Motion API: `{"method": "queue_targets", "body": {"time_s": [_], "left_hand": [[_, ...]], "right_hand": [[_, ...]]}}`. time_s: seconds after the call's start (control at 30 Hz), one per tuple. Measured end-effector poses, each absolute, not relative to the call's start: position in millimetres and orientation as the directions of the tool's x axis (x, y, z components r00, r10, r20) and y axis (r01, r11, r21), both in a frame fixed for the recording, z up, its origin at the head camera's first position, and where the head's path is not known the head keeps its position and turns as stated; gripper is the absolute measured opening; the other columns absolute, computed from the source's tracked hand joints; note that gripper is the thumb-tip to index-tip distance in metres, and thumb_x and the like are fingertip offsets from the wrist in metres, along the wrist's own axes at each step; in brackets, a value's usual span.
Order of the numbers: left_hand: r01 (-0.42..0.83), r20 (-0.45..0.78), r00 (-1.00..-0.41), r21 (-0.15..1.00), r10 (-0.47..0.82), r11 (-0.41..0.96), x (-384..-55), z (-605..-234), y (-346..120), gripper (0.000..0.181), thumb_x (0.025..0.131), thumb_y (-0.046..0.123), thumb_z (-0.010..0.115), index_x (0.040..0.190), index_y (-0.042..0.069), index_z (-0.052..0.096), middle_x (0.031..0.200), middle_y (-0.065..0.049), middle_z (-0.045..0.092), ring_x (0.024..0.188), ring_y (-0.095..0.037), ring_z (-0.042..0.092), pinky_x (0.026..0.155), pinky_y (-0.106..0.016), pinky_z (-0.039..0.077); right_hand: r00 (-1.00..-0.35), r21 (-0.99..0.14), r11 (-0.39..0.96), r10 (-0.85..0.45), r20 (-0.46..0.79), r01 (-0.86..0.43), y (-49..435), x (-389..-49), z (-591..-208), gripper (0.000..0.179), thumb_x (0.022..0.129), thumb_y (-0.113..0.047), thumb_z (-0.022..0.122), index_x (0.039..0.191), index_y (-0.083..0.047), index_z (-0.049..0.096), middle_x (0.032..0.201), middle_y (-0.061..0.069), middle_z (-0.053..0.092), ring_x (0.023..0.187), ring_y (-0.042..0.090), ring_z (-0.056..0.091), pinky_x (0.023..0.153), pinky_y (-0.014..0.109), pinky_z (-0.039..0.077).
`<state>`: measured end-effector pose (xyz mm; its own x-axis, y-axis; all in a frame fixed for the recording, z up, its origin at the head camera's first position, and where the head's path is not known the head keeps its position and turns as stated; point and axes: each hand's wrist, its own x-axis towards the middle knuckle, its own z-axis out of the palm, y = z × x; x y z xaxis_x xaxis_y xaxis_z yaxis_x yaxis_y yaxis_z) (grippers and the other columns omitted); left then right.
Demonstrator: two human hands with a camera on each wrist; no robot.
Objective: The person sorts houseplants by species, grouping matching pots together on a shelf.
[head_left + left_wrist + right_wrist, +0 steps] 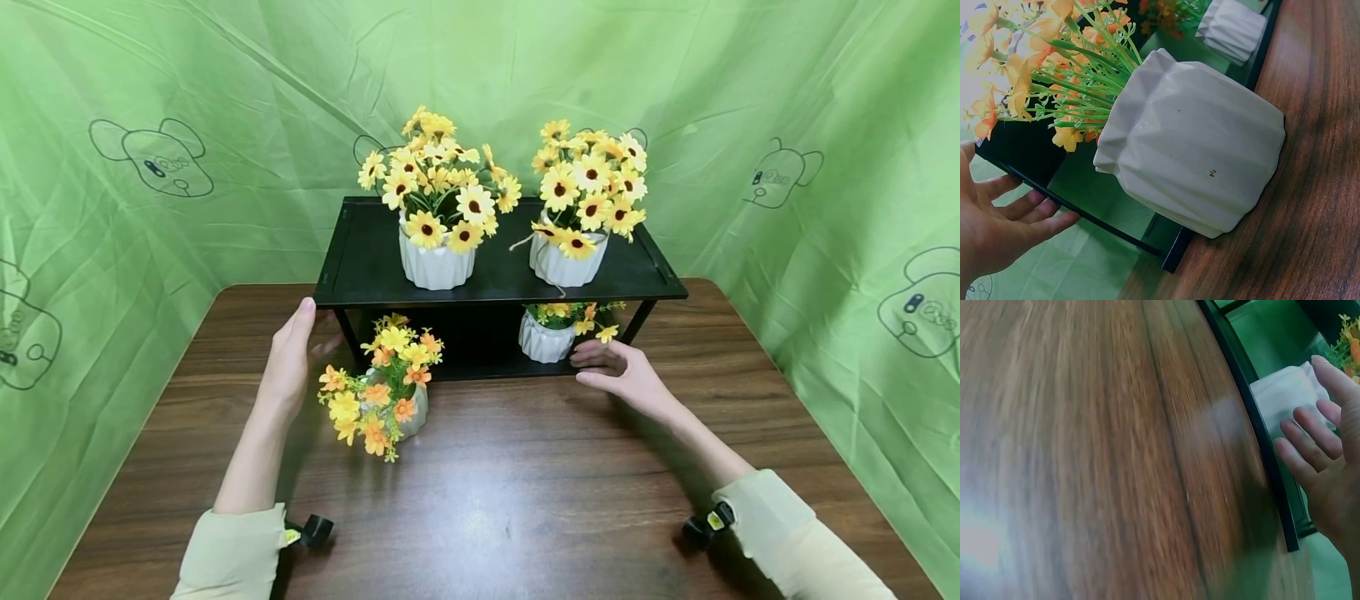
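A black two-tier shelf (495,287) stands on the table. My left hand (291,354) is at its left front corner, thumb at the top board's edge and fingers extended beside the leg. Close to that hand, a white fluted pot (1197,137) of orange and yellow flowers (378,387) stands on the table before the shelf. My right hand (618,375), fingers loosely bent, is beside another white pot (546,337) on the lower tier, at its right. In the right wrist view, the fingertips (1291,428) overlap this pot.
Two white pots (437,260) (567,260) of yellow daisies stand on the upper tier. Brown wooden table (480,483) spreads in front of the shelf. A green cloth backdrop (285,83) hangs behind and at both sides.
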<state>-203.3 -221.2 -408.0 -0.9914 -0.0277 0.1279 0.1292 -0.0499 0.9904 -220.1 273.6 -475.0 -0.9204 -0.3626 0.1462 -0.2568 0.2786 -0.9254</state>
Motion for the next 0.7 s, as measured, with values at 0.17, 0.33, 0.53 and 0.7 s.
{"method": "queue_targets", "body": {"time_s": [0.17,0.33,0.53,0.7], "left_hand": [[0.130,0.129,-0.991,0.990,-0.023,-0.048,-203,-408,-221,0.041,0.109,0.050,0.042,0.132,0.022,0.061,0.125,0.001,0.058,0.124,-0.015,0.052,0.098,-0.019,0.057],[0.131,0.130,-0.991,0.990,-0.024,-0.054,-203,-407,-221,0.041,0.109,0.049,0.042,0.132,0.022,0.061,0.126,0.001,0.058,0.124,-0.015,0.052,0.098,-0.019,0.057],[0.139,0.137,-0.990,0.988,-0.024,-0.068,-203,-408,-220,0.040,0.109,0.048,0.042,0.131,0.022,0.062,0.125,0.000,0.058,0.124,-0.015,0.052,0.098,-0.019,0.056],[0.138,0.136,-0.990,0.988,-0.023,-0.069,-203,-408,-221,0.040,0.109,0.048,0.042,0.132,0.021,0.062,0.125,0.000,0.058,0.124,-0.015,0.052,0.098,-0.019,0.056]], "right_hand": [[-0.898,-0.935,0.236,-0.413,0.150,-0.265,261,-220,-474,0.043,0.093,-0.004,0.075,0.132,0.005,0.059,0.124,0.031,0.067,0.116,0.040,0.069,0.094,0.025,0.061],[-0.876,-0.939,0.225,-0.465,0.131,-0.260,245,-218,-472,0.047,0.093,-0.005,0.075,0.136,0.003,0.058,0.128,0.031,0.066,0.119,0.044,0.066,0.093,0.031,0.063],[-0.848,-0.935,0.236,-0.518,0.110,-0.266,220,-217,-471,0.053,0.092,-0.008,0.077,0.140,0.004,0.055,0.131,0.028,0.066,0.121,0.043,0.066,0.103,0.045,0.058],[-0.831,-0.941,0.217,-0.548,0.102,-0.259,199,-220,-470,0.057,0.091,-0.008,0.078,0.141,0.004,0.054,0.133,0.028,0.066,0.123,0.039,0.066,0.104,0.047,0.057]]}}
